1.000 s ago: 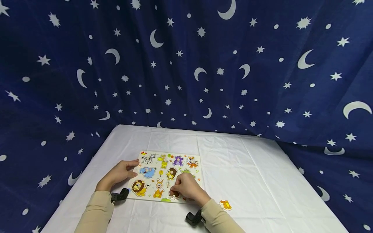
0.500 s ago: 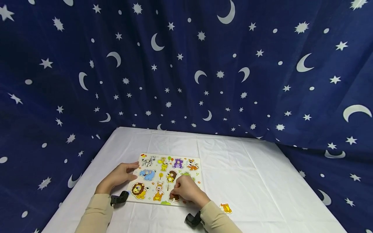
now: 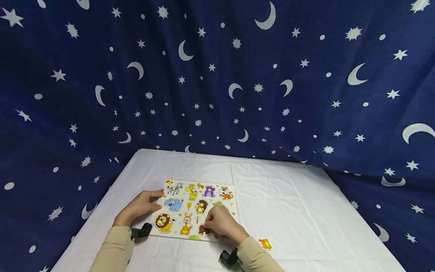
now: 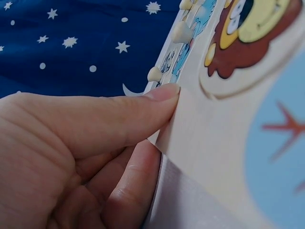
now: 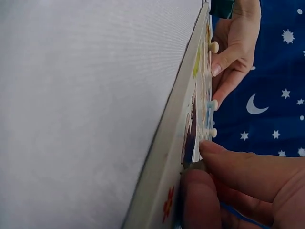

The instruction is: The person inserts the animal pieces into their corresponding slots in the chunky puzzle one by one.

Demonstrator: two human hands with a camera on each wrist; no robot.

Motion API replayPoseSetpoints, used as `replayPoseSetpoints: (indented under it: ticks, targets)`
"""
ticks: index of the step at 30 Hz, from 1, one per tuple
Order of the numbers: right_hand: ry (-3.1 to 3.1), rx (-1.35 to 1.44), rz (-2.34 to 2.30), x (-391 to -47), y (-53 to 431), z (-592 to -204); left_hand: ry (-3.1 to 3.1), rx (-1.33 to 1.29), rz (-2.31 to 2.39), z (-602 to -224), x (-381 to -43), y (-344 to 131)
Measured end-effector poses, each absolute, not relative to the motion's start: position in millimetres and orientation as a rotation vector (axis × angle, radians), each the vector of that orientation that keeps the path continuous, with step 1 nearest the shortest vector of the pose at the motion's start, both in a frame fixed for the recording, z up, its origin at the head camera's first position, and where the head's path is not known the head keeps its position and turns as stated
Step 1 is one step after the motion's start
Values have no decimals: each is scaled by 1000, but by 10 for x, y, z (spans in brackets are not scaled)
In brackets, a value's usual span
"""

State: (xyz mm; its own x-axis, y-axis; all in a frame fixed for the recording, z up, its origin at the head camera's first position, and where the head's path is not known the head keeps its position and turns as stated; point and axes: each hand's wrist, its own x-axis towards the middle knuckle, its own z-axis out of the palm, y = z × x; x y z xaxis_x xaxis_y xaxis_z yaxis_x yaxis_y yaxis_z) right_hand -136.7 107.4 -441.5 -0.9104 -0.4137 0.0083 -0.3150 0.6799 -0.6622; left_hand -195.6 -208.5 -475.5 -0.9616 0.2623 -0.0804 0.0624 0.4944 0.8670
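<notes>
A pale wooden puzzle board (image 3: pixel 178 235) with colourful animal pieces lies on the table. My right hand (image 3: pixel 222 223) pinches a brown animal puzzle piece (image 3: pixel 205 232) at the board's near right part. In the right wrist view, thumb and finger close around this piece (image 5: pixel 192 138), and the fingertips hide part of it. At the board's left edge, my left hand (image 3: pixel 141 206) touches the wood with relaxed, spread fingers. The left wrist view has one fingertip (image 4: pixel 164 92) on the board's border and another finger (image 4: pixel 136 176) against its side.
Lion (image 3: pixel 164 223), kangaroo (image 3: pixel 186 224), elephant (image 3: pixel 174 205) and hedgehog (image 3: pixel 201 206) pieces sit on the board, some with small knobs. A loose orange piece (image 3: pixel 265 244) lies by the right sleeve. White cloth (image 3: pixel 272 189) covers the table, and a starry blue curtain (image 3: pixel 217 94) stands behind.
The head view has tilted slightly, so board and hands appear a little lower. The right hand keeps its pinch on the brown piece; the left hand stays at the board's edge.
</notes>
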Motion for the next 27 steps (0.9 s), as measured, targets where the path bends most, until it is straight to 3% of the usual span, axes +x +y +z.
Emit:
replayPoseSetpoints:
  ticks: [27]
  targets:
    - [2587,-587,-1219,-1339,1782,-4184,2522,245,1440,-4770,-1997,-2096]
